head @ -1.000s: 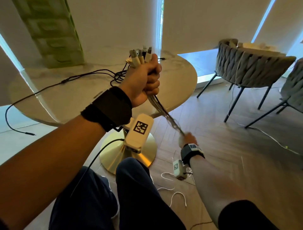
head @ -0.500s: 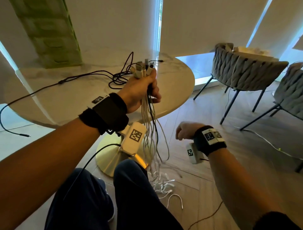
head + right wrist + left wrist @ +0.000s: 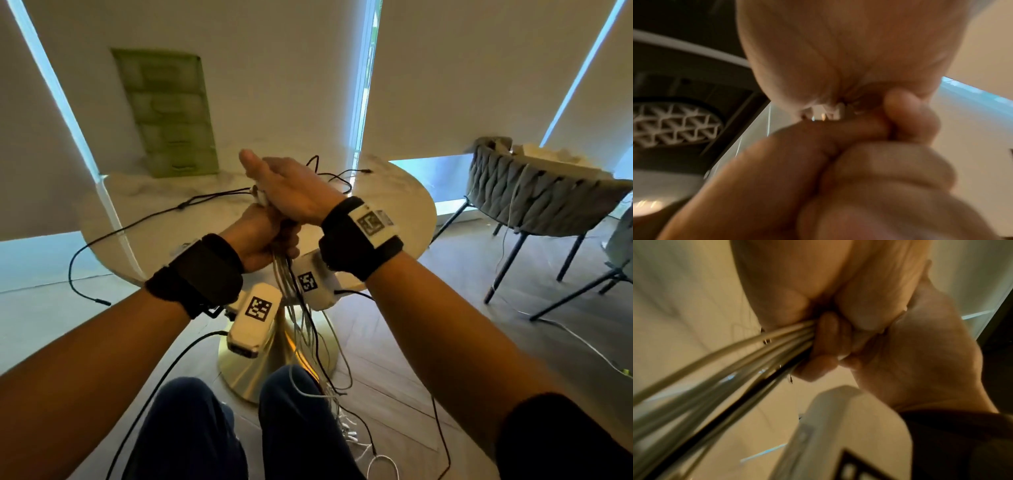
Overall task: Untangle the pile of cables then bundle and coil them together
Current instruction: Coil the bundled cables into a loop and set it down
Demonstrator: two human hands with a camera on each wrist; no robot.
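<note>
My left hand (image 3: 260, 236) grips a bundle of white and grey cables (image 3: 298, 308) with one black one, just below their plug ends, in front of the round table. The strands hang from the fist down to the floor; in the left wrist view the cables (image 3: 735, 361) run out from under curled fingers (image 3: 828, 340). My right hand (image 3: 287, 188) lies flat across the top of the plugs (image 3: 261, 197), fingers straight, thumb raised. In the right wrist view its palm (image 3: 838, 48) covers the white plug tips (image 3: 826, 112).
A black cable (image 3: 205, 197) trails over the marble table (image 3: 394, 205) and off its left edge. The gold pedestal base (image 3: 253, 370) stands by my knees, with loose white cable ends (image 3: 352, 435) on the floor. A woven chair (image 3: 534, 195) stands at right.
My right hand let go of the hanging strands low down, rose, and now lies over the plug ends. The strands went from taut to hanging slack. My left hand kept its grip.
</note>
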